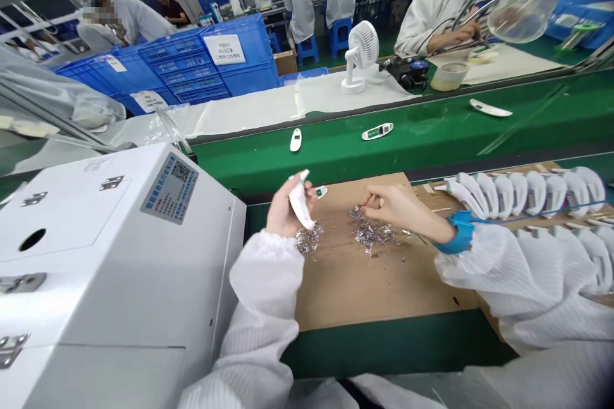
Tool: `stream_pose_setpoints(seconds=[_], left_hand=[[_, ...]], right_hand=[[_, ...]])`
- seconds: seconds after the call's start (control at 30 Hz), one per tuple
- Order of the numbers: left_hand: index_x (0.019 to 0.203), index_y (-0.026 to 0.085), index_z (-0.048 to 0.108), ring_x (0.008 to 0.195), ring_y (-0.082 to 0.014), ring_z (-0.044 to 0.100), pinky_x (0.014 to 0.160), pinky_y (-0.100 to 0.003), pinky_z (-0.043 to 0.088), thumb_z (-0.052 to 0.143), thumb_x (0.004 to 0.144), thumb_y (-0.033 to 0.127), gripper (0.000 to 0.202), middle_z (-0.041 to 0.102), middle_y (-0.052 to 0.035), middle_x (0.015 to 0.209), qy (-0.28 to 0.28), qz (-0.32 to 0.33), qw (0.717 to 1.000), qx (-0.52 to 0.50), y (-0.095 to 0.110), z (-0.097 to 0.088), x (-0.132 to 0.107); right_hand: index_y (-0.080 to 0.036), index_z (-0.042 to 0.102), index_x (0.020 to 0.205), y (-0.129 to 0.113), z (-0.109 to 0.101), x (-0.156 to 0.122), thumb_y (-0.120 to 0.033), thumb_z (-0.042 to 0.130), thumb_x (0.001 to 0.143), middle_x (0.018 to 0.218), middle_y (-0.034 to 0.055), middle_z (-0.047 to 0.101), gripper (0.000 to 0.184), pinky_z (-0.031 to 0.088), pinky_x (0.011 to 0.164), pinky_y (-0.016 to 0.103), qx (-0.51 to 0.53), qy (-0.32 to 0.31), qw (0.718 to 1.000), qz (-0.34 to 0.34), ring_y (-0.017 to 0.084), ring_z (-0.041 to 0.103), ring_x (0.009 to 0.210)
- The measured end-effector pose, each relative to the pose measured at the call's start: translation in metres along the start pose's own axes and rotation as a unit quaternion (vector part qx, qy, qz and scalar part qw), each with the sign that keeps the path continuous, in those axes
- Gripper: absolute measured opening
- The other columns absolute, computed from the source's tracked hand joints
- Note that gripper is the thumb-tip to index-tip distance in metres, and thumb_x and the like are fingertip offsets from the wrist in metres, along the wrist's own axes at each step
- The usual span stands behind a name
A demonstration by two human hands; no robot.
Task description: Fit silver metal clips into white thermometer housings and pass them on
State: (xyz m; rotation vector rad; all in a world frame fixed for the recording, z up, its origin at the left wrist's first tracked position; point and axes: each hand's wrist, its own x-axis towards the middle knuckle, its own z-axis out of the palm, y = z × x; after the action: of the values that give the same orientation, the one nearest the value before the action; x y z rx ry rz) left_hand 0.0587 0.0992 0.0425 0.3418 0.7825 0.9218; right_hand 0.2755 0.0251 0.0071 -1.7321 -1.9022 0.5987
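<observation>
Left hand (284, 209) grips white casing (300, 203) — right hand (396, 206) above foil scraps (371, 234)

White plastic casing (300, 204), blue wrist strap (455, 233), green conveyor (336, 153)

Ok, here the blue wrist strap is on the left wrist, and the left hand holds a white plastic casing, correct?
No: the head view shows the blue wrist strap on the right wrist; the left hand does hold the white plastic casing.
</observation>
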Motion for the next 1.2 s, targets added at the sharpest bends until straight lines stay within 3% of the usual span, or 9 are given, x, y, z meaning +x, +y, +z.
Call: stream_pose_setpoints(seconds=[0.07, 0.13, 0.27, 0.47, 0.7, 0.83, 0.93, 1.03, 1.2], left_hand=[[0.093, 0.01, 0.061, 0.061, -0.0113, 0.061, 0.066, -0.024, 0.056, 0.05, 0.091, 0.017, 0.013, 0.06, -0.0041, 0.068, 0.018, -0.029, 0.998, -0.047, -0.03, -0.006, -0.013], [0.094, 0.008, 0.063, 0.065, -0.013, 0.063, 0.068, -0.025, 0.056, 0.047, 0.093, 0.019, 0.02, 0.062, -0.0056, 0.069, 0.019, -0.068, 0.993, -0.09, -0.055, -0.011, -0.022], [0.097, 0.008, 0.066, 0.067, -0.0128, 0.064, 0.07, -0.024, 0.055, 0.043, 0.093, 0.017, 0.025, 0.066, -0.006, 0.075, 0.01, -0.097, 0.984, -0.151, -0.081, -0.017, -0.036], [0.097, 0.01, 0.065, 0.063, -0.0113, 0.061, 0.073, -0.024, 0.052, 0.049, 0.088, 0.015, 0.02, 0.064, -0.0033, 0.075, 0.007, -0.081, 0.982, -0.169, -0.084, -0.019, -0.047], [0.102, 0.012, 0.062, 0.069, -0.0129, 0.062, 0.074, -0.024, 0.049, 0.05, 0.085, 0.013, 0.021, 0.06, -0.0029, 0.076, 0.038, -0.029, 0.986, -0.16, -0.087, -0.016, -0.051], [0.095, 0.012, 0.062, 0.068, -0.013, 0.061, 0.075, -0.024, 0.05, 0.05, 0.086, 0.014, 0.015, 0.058, -0.0026, 0.072, 0.046, -0.022, 0.982, -0.18, -0.087, -0.014, -0.055], [0.092, 0.012, 0.063, 0.071, -0.0138, 0.063, 0.078, -0.025, 0.052, 0.049, 0.087, 0.017, 0.016, 0.059, -0.0036, 0.072, 0.045, -0.048, 0.978, -0.198, -0.087, -0.017, -0.055], [0.095, 0.012, 0.064, 0.074, -0.0146, 0.066, 0.079, -0.026, 0.054, 0.046, 0.089, 0.018, 0.019, 0.062, -0.0043, 0.074, 0.033, -0.055, 0.975, -0.212, -0.088, -0.021, -0.054], [0.096, 0.009, 0.065, 0.073, -0.0151, 0.068, 0.078, -0.026, 0.056, 0.045, 0.092, 0.021, 0.024, 0.067, -0.0074, 0.077, 0.06, -0.089, 0.966, -0.233, -0.088, -0.029, -0.053]], right_hand=[[-0.02, 0.065, 0.079, -0.016, 0.002, -0.008, -0.021, 0.062, 0.077, 0.064, -0.0031, 0.065, 0.003, 0.039, 0.057, 0.023, 0.024, 0.011, 0.999, -0.028, 0.012, 0.059, 0.06], [-0.02, 0.064, 0.078, -0.032, 0.004, -0.015, -0.021, 0.062, 0.078, 0.069, -0.0025, 0.067, 0.002, 0.04, 0.058, 0.023, 0.039, 0.01, 0.997, -0.067, 0.011, 0.057, 0.059], [-0.02, 0.066, 0.08, -0.052, 0.009, -0.028, -0.021, 0.06, 0.085, 0.08, -0.0012, 0.071, 0.008, 0.042, 0.06, 0.021, 0.072, -0.021, 0.987, -0.144, 0.009, 0.058, 0.063], [-0.02, 0.068, 0.087, -0.055, 0.022, -0.041, -0.021, 0.058, 0.091, 0.084, -0.0004, 0.072, 0.011, 0.043, 0.058, 0.021, 0.007, 0.007, 0.975, -0.224, 0.009, 0.06, 0.063], [-0.02, 0.068, 0.09, -0.054, 0.031, -0.048, -0.019, 0.052, 0.095, 0.091, 0.0017, 0.075, 0.017, 0.046, 0.064, 0.022, -0.113, 0.052, 0.944, -0.305, 0.012, 0.067, 0.077], [-0.021, 0.069, 0.099, -0.056, 0.033, -0.052, -0.013, 0.049, 0.095, 0.1, 0.0014, 0.074, 0.022, 0.048, 0.064, 0.023, -0.15, 0.054, 0.931, -0.329, 0.014, 0.068, 0.086], [-0.022, 0.069, 0.106, -0.059, 0.032, -0.054, -0.016, 0.047, 0.097, 0.11, 0.0028, 0.071, 0.025, 0.051, 0.072, 0.025, -0.097, 0.022, 0.946, -0.309, 0.015, 0.067, 0.096], [-0.023, 0.07, 0.109, -0.063, 0.034, -0.058, -0.022, 0.046, 0.098, 0.102, 0.0058, 0.069, 0.026, 0.052, 0.074, 0.026, -0.015, 0.023, 0.973, -0.228, 0.015, 0.066, 0.089], [-0.027, 0.068, 0.12, -0.066, 0.039, -0.054, -0.026, 0.041, 0.099, 0.095, 0.0058, 0.066, 0.034, 0.043, 0.059, 0.026, -0.094, -0.049, 0.968, -0.227, 0.014, 0.06, 0.071]])
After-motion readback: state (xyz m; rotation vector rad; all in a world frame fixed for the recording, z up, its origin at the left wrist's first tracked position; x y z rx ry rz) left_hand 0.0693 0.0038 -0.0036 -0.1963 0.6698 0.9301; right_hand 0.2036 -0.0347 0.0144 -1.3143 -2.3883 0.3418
